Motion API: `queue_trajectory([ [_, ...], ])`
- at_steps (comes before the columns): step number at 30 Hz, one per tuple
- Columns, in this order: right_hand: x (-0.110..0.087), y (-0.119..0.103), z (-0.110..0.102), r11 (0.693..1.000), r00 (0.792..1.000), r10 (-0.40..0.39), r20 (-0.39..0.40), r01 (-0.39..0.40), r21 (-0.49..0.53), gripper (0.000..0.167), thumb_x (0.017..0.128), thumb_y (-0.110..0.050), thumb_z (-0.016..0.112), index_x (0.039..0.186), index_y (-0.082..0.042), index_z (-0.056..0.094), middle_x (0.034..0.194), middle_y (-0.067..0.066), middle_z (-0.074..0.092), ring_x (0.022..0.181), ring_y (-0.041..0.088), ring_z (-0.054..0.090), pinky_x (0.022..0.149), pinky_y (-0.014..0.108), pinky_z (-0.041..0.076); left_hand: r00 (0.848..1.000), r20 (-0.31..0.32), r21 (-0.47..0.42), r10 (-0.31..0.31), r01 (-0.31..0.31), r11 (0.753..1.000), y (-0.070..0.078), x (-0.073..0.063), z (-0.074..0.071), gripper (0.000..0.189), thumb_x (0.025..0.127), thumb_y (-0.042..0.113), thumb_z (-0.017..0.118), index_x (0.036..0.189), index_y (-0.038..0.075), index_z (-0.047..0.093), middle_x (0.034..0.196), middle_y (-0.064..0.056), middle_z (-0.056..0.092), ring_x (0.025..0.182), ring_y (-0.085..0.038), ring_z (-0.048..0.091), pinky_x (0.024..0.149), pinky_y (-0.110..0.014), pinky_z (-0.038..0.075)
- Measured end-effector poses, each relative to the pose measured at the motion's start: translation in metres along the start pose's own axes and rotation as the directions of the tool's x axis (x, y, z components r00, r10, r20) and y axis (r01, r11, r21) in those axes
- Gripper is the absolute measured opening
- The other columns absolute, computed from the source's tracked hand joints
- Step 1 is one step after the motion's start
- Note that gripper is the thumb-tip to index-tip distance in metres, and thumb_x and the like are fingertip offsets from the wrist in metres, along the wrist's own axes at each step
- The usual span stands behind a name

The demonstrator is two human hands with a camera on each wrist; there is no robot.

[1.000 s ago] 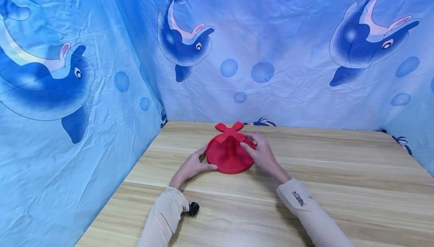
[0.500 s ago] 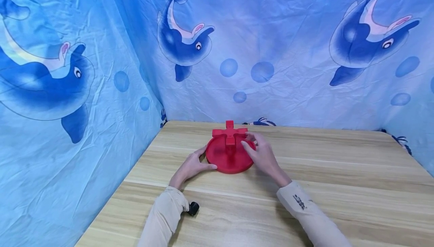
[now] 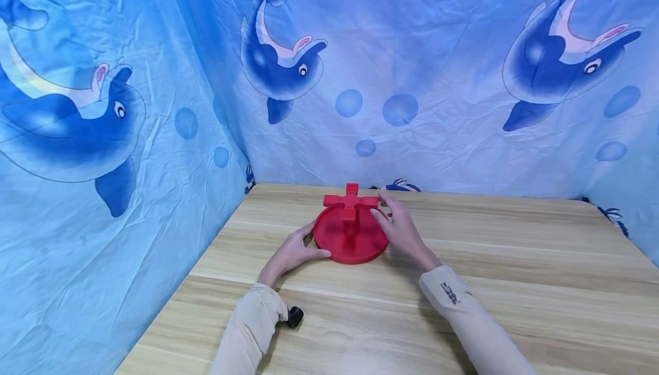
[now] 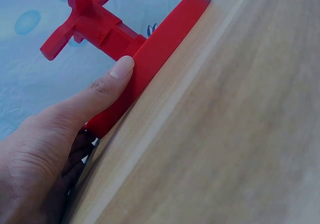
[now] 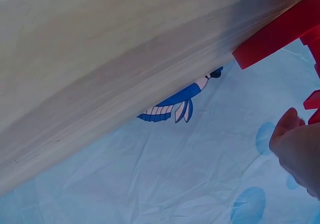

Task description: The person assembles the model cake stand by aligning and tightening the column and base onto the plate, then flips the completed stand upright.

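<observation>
A red round base (image 3: 337, 247) with a raised rim lies on the wooden table. From its middle rises a short post (image 4: 112, 37), topped by a red cross-shaped handle (image 3: 352, 203). My left hand (image 3: 292, 252) holds the base at its left side, thumb on the near rim and fingers round the outer edge. In the left wrist view that thumb (image 4: 107, 84) presses the rim's side. My right hand (image 3: 404, 232) is at the right arm of the cross, thumb and fingers spread around its end. Whether they touch it is hard to tell.
The wooden table (image 3: 494, 249) stretches to the right and toward me. Blue dolphin-print curtains (image 3: 437, 49) hang along the back and left sides. A small black device (image 3: 294, 316) sits at the left cuff.
The cross-shaped handle has turned from a diagonal stance to a straight one, with an arm pointing at me. My right hand has since shifted slightly off its right arm. My left hand stays put.
</observation>
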State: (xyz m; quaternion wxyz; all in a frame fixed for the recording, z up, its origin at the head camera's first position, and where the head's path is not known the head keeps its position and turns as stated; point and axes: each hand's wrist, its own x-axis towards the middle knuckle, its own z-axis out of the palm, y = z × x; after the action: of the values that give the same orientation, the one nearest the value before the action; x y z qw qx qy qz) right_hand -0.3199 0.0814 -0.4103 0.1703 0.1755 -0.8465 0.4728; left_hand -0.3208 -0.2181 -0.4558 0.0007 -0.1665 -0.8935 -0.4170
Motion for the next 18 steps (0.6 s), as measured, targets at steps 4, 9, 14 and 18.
queue_trajectory([
  [4,0.0007,0.0011,0.0003,1.0,1.0,-0.022,0.003,0.021,0.01,0.058,0.101,-0.009,0.067,0.154,0.004,0.044,0.137,0.022,0.056,0.126,0.044,0.053,0.096,0.054,0.055,1.0,-0.003,-0.006,0.003,-0.003,1.0,-0.0002,0.0002,0.0007,0.102,0.079,0.048,0.09,0.161,0.015,0.04,0.158,-0.009,0.046,0.147,-0.03,0.038,0.114,-0.052,0.039],
  [9,0.0002,0.0014,0.0004,0.999,0.999,-0.039,-0.009,0.039,0.009,0.05,0.102,-0.007,0.065,0.149,0.005,0.051,0.132,0.021,0.058,0.12,0.041,0.057,0.092,0.051,0.056,1.0,0.0,0.001,-0.004,0.004,1.0,-0.0006,-0.0002,0.0012,0.102,0.079,0.049,0.09,0.161,0.016,0.04,0.159,-0.007,0.045,0.148,-0.029,0.037,0.115,-0.051,0.039],
  [14,-0.0023,-0.0004,0.0002,0.999,1.0,-0.028,-0.013,0.028,0.024,0.047,0.101,-0.007,0.067,0.146,0.001,0.055,0.129,0.017,0.059,0.116,0.032,0.057,0.09,0.048,0.058,1.0,0.005,0.014,-0.009,0.009,1.0,0.0001,0.0001,0.0005,0.102,0.079,0.05,0.089,0.161,0.017,0.039,0.16,-0.006,0.043,0.148,-0.029,0.037,0.114,-0.051,0.04],
  [18,-0.0049,-0.0023,0.0002,0.998,0.999,-0.037,-0.017,0.038,0.044,0.045,0.1,-0.008,0.068,0.143,-0.001,0.057,0.126,0.015,0.06,0.114,0.03,0.057,0.088,0.046,0.059,1.0,0.003,0.027,-0.006,0.006,1.0,0.0,0.0009,-0.0001,0.102,0.079,0.051,0.088,0.161,0.016,0.039,0.16,-0.007,0.043,0.147,-0.031,0.037,0.113,-0.052,0.042],
])
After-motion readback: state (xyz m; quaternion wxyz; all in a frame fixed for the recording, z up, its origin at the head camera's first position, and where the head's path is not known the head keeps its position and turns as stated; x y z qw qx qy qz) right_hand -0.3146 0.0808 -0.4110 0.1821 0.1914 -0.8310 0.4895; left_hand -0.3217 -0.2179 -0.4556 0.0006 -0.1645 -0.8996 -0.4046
